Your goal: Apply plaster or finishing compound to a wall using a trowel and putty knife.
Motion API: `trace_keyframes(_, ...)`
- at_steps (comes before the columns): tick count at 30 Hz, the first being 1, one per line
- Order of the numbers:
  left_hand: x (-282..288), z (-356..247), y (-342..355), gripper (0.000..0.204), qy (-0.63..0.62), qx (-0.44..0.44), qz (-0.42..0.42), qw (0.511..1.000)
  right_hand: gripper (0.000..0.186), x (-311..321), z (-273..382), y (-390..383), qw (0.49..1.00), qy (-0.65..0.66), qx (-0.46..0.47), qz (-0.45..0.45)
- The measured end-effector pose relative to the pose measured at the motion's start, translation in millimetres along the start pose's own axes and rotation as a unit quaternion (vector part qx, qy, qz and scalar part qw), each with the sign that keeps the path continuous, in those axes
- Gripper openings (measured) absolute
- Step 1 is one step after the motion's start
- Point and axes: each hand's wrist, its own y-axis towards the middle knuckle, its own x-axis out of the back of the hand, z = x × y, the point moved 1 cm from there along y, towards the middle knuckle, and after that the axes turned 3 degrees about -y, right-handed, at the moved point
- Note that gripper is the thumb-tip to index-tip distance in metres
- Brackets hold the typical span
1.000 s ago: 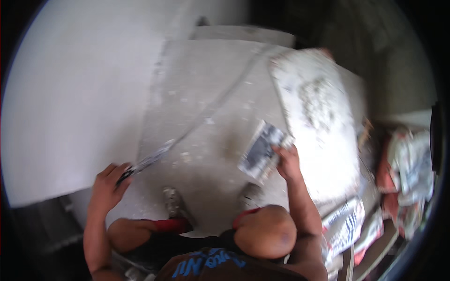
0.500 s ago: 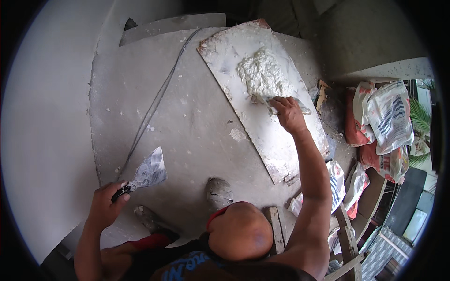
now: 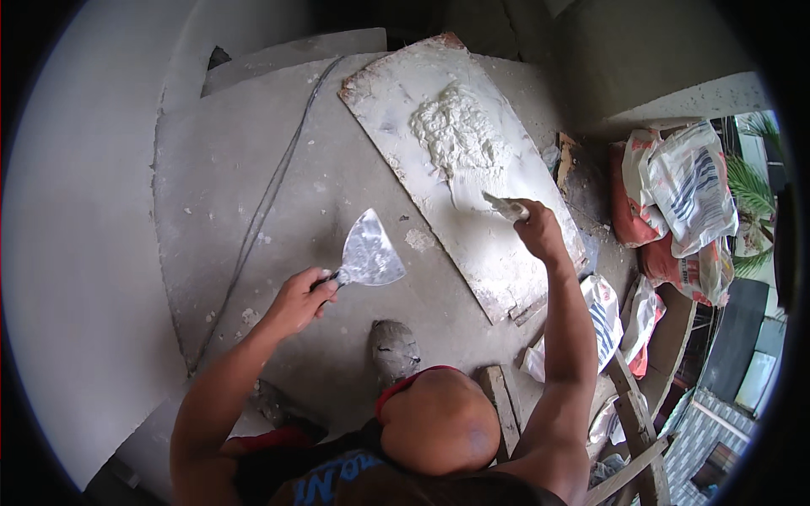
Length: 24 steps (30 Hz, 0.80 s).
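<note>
Scraper [image 3: 372, 255] is near the middle of the frame, pinched in our left grip [image 3: 302, 299]; right of it, our right grip [image 3: 541, 231] is folded around a flat tool [image 3: 505, 206], near white paste [image 3: 462, 133] on a board [image 3: 499, 260].

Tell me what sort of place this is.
Probably a building or renovation site: the bare grey floor is spattered with white, a board bears a heap of white paste, and crumpled sacks lie off to the right.
</note>
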Motion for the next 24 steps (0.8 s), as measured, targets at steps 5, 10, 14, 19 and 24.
trace_keyframes(5, -69.7, -37.3, 64.7, 0.024, -0.028, -0.006, 0.074, 0.997, 0.035, 28.9, -22.0, -23.1, 0.947, 0.322, -0.005, -0.015)
trace_keyframes(10, -110.1, -76.2, 101.4, 0.021, -0.122, 0.005, 0.131, 0.984, 0.031, 32.4, 0.7, -59.2, 0.86, 0.486, 0.067, -0.14)
trace_keyframes(14, -110.8, -99.0, 109.7, 0.023, -0.196, -0.013, 0.146, 0.97, 0.033, 21.4, 15.2, -67.0, 0.894, 0.365, 0.197, -0.172)
trace_keyframes(19, -90.7, -104.2, 98.3, 0.022, -0.25, -0.056, 0.185, 0.949, 0.037, 4.4, 13.6, -59.3, 0.925, 0.209, 0.225, -0.222)
trace_keyframes(24, -75.5, -97.4, 75.8, 0.031, -0.255, -0.102, 0.16, 0.948, 0.053, -4.8, 13.5, -46.5, 0.934, 0.18, 0.204, -0.233)
